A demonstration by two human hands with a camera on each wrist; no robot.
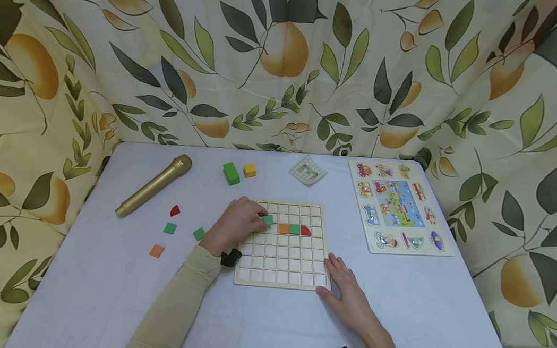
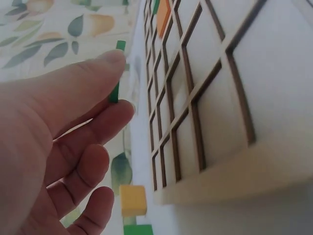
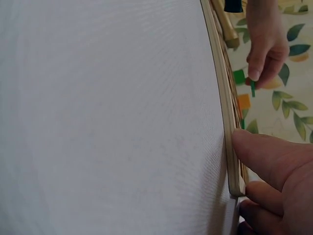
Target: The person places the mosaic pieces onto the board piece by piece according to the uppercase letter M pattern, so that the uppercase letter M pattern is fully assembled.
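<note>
My left hand (image 1: 238, 223) pinches a thin green square tile (image 1: 268, 219) between thumb and fingertips, over the upper left of a wooden grid board (image 1: 278, 288). The left wrist view shows this tile (image 2: 121, 45) edge-on, apart from the grid. On the board, an orange square tile (image 1: 283, 228), a green square tile (image 1: 295, 229) and a red rounded tile (image 1: 306, 230) lie side by side in one row. My right hand (image 1: 350, 295) rests at the board's lower right corner, thumb (image 3: 259, 152) touching the near edge and fingers along the right side.
Left of the board lie a red tile (image 1: 175, 210), two green tiles (image 1: 170, 228) and an orange tile (image 1: 157, 250). A gold microphone-shaped tube (image 1: 155, 185), green block (image 1: 231, 174), yellow block (image 1: 249, 170) and small patterned card (image 1: 308, 170) lie farther back. A picture puzzle board (image 1: 403, 247) is at right.
</note>
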